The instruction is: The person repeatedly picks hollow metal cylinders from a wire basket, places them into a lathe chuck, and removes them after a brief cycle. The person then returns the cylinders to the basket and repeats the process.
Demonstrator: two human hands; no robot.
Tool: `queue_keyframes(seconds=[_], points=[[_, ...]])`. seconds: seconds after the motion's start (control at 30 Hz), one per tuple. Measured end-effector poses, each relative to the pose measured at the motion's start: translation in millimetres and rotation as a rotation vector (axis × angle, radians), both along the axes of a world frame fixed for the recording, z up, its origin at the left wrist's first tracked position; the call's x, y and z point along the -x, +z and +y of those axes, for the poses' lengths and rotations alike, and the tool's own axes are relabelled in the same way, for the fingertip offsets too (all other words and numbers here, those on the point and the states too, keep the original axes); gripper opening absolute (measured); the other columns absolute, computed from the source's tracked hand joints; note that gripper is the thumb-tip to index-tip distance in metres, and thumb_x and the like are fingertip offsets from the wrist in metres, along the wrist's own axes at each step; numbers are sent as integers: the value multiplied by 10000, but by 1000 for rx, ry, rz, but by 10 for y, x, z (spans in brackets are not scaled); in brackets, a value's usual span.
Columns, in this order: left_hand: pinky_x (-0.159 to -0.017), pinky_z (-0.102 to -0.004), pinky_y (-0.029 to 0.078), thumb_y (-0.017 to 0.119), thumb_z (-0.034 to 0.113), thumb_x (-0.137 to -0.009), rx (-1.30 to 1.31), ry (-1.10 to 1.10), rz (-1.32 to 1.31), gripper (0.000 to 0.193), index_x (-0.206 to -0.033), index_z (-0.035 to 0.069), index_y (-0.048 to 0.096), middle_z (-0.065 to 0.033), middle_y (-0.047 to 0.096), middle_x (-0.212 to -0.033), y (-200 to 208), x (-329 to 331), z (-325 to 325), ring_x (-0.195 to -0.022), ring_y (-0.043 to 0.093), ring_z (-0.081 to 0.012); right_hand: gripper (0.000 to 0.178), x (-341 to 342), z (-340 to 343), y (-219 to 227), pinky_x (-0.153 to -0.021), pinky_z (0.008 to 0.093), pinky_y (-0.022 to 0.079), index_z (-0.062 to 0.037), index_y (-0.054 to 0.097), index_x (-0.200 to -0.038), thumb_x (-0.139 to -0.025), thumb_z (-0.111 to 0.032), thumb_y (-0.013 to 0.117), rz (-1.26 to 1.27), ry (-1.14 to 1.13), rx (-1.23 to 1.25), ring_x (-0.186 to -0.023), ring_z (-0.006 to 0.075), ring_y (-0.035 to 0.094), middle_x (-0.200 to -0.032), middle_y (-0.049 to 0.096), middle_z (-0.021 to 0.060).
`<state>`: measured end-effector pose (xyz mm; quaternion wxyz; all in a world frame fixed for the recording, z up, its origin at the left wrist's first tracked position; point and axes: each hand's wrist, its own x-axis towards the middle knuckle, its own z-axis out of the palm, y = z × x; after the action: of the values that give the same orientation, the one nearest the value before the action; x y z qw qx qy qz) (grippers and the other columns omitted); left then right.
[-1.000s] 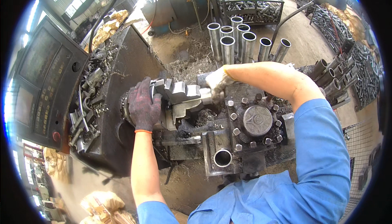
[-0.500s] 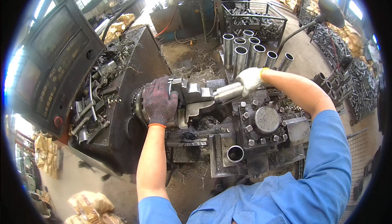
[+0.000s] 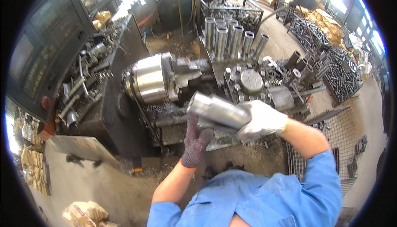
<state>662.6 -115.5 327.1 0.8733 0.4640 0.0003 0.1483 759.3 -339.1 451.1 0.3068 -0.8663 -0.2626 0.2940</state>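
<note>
A steel tube [image 3: 217, 110] is held clear of the lathe chuck [image 3: 151, 79], clasped by the gloved right hand [image 3: 260, 120] and cupped from beneath by the curled left hand [image 3: 195, 138]. A slip on smooth metal is judged possible, dropping the tube onto the tool post [image 3: 251, 81].

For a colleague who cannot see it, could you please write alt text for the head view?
Two gloved hands, the right hand and left hand, hold a metal tube before a lathe chuck. More upright tubes stand behind the lathe.
</note>
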Motion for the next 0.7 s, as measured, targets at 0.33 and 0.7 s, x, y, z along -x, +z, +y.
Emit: queue_keyframes(seconds=[0.33,0.7], points=[[-1073,-441,519,740,179,-992,345,33,523,449,-1382,36,571,-107,663,-1250,-871,379,-302,-1151,655,-253,717,620,-116,-1998,-742,391,576,54,785,-960,-684,-606,835,346,22,107,-772,277,737,-840,754,198],[-978,-570,593,449,831,-965,559,-38,459,955,-1523,56,489,-234,683,-1270,-1001,733,5,-1134,702,-404,602,300,-611,-1504,-974,390,578,-60,684,-1267,-759,-323,871,16,43,-296,-1062,302,734,-1142,748,172]])
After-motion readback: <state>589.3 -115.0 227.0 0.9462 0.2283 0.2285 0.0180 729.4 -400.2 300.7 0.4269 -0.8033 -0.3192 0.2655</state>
